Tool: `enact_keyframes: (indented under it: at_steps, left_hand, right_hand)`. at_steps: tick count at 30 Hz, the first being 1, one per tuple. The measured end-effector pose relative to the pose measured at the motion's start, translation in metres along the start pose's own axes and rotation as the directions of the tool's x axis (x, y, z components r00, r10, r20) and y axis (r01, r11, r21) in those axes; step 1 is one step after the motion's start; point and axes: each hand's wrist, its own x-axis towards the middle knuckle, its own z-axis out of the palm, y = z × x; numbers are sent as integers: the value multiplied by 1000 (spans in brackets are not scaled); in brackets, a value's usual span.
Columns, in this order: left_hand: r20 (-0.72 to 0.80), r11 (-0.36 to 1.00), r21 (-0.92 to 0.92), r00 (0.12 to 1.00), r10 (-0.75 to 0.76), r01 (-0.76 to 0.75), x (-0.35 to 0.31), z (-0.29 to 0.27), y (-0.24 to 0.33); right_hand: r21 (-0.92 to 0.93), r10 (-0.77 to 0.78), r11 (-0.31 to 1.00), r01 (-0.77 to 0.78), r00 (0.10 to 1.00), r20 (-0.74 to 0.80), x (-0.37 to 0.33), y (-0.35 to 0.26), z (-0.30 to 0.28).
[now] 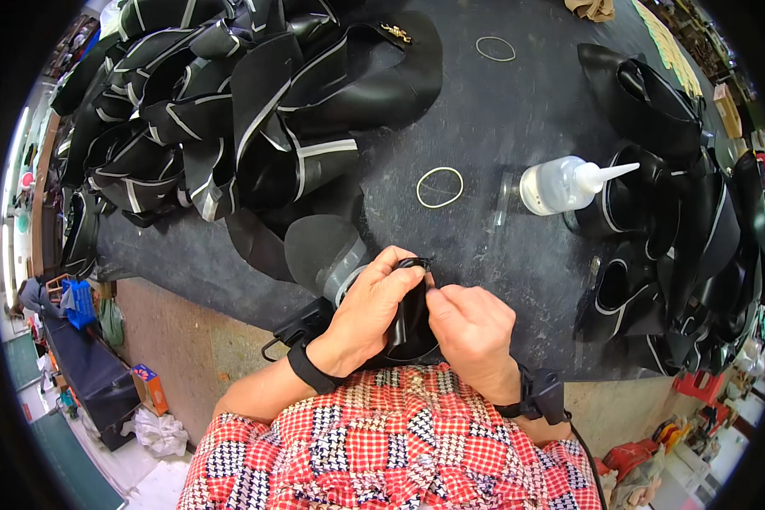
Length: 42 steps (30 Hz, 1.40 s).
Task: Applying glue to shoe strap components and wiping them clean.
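Note:
Close to my body, both hands work on a glossy black leather piece (pixel 410 321), which looks like a shoe upper. My left hand (pixel 359 313) is closed round its left side, with the thumb near the top edge. My right hand (pixel 474 327) has its fingers curled and pinched at the piece's upper right edge; whether something small sits in that pinch is hidden. A matt dark rounded piece (pixel 319 248) with a grey strip lies just beyond my left hand, partly covered by it. I cannot tell if it belongs to the held piece.
A big heap of black leather pieces with white seam strips (pixel 221 110) covers the table's far left. More black pieces (pixel 654 212) pile up on the right. A squeeze bottle (pixel 557 187) lies tilted beside them. Two rubber bands, one nearer (pixel 440 206) and one farther (pixel 495 60), lie on the dark table (pixel 493 119).

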Motion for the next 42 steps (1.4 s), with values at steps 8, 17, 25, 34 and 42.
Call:
enact_keyframes:
  at_steps: [8,17,25,34,42]
  left_hand:
    - [-70,986,73,987,-148,153,3,-4,2]
    - [129,982,182,988,-80,56,2,-12,8]
    - [191,985,141,973,-127,101,3,-19,7]
    - [164,984,175,984,-71,42,6,-25,3]
    - [57,990,-38,990,-130,133,6,-14,-5]
  right_hand:
    - [-338,-47,928,156,950,309,8,-28,-1]
    - [713,657,153,-684,610,443,28,10,-52]
    - [756,430,398,-520,834,347,10,11,-10]
    - [391,406,821,-415,907,111,-2,-3,21]
    - [151,522,850,-505,844,-120,4,-2,29]
